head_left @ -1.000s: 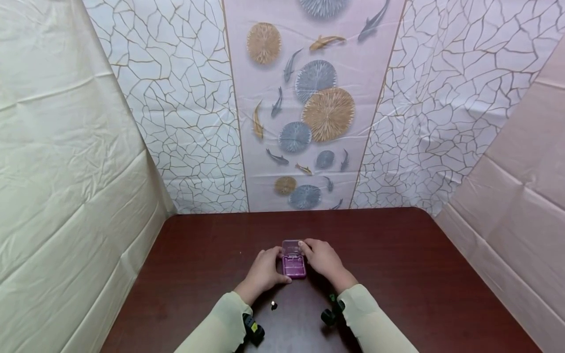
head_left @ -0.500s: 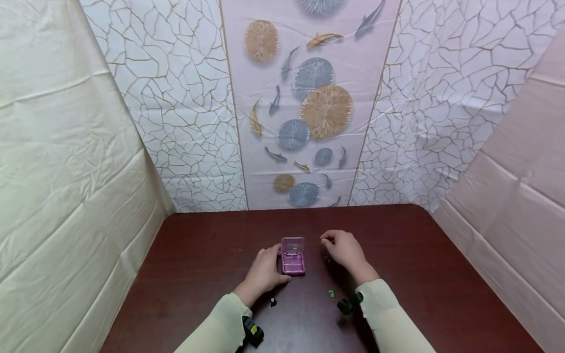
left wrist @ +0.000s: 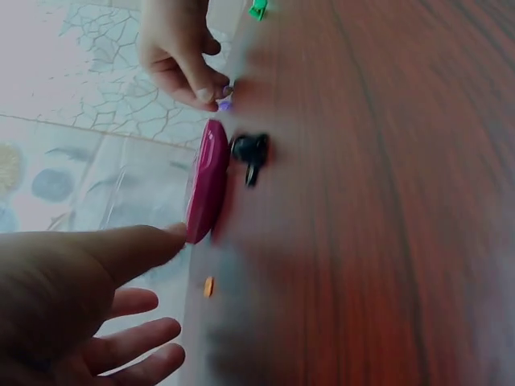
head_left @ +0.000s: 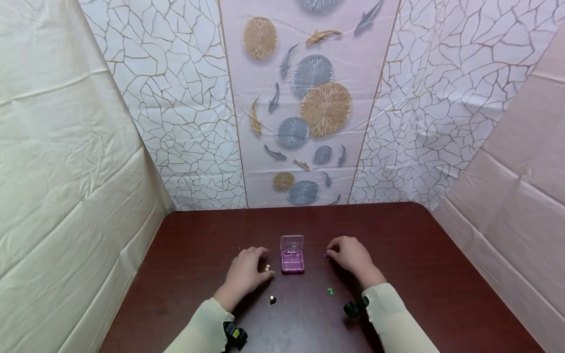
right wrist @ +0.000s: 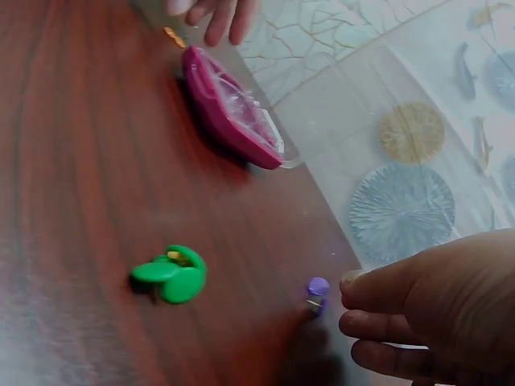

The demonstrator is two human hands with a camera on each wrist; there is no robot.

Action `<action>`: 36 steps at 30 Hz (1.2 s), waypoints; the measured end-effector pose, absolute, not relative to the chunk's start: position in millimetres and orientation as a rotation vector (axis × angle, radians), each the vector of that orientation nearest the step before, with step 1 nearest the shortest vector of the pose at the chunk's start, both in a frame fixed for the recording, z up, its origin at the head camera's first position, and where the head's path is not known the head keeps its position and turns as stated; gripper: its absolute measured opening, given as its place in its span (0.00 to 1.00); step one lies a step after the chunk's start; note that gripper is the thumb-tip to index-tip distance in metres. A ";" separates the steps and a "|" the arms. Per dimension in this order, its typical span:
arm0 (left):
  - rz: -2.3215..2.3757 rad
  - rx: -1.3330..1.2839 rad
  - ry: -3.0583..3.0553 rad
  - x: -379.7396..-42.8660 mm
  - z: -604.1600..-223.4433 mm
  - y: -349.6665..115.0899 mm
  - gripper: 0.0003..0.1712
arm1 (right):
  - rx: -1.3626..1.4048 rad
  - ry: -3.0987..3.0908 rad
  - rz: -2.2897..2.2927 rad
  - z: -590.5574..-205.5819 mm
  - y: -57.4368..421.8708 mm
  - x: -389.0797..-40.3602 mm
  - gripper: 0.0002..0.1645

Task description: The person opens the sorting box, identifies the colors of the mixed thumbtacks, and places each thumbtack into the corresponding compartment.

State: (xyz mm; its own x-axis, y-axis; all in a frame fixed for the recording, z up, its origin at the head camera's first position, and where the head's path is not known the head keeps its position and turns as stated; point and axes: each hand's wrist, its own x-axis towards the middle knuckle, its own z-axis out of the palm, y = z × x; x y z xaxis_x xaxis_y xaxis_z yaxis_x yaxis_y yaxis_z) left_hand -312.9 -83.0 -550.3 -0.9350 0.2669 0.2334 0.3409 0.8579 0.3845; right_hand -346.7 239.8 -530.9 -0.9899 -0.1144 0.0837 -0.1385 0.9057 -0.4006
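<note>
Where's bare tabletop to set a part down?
Bare: right hand to right edge of table; behind magenta box, up to patterned cloth. Crowded around the box: gold pieces by left hand, purple piece by the right one; black piece, green piece nearer the camera.

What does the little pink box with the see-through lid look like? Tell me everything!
The box is small and bright pinkish-purple, with rounded corners, and looks like plastic. Its clear lid stands open at the far edge. Inside are little compartments, and I can't see anything in them. It sits flat on the dark reddish table, between the left hand and right hand; neither touches it.
</note>
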 end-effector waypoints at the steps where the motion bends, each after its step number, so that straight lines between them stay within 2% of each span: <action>1: -0.629 -0.463 -2.856 -311.8 -550.0 -86.7 0.36 | 0.208 -3.009 0.631 -531.0 237.7 -346.2 0.03; 9: -0.492 -0.346 -2.864 -302.6 -542.1 -101.9 0.35 | 0.295 -2.980 0.550 -531.9 229.0 -341.0 0.05; 17: -0.441 -0.321 -2.867 -297.0 -536.0 -101.4 0.25 | 0.394 -2.952 0.483 -533.7 227.7 -337.3 0.03; 28: -0.435 -0.307 -2.852 -291.2 -537.6 -101.5 0.22 | 0.396 -2.940 0.452 -537.8 222.8 -338.7 0.03; 36: -0.432 -0.320 -2.858 -288.7 -537.4 -98.3 0.21 | 0.440 -2.906 0.499 -532.4 194.8 -336.8 0.03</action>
State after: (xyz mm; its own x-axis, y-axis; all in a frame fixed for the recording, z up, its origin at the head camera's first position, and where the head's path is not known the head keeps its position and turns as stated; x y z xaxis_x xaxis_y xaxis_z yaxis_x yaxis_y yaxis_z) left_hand -288.7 -98.3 -537.4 -0.9490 0.1792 0.2594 0.2479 0.9325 0.2627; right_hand -336.8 194.8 -532.4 -0.9439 -0.2595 0.2043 -0.3128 0.9010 -0.3007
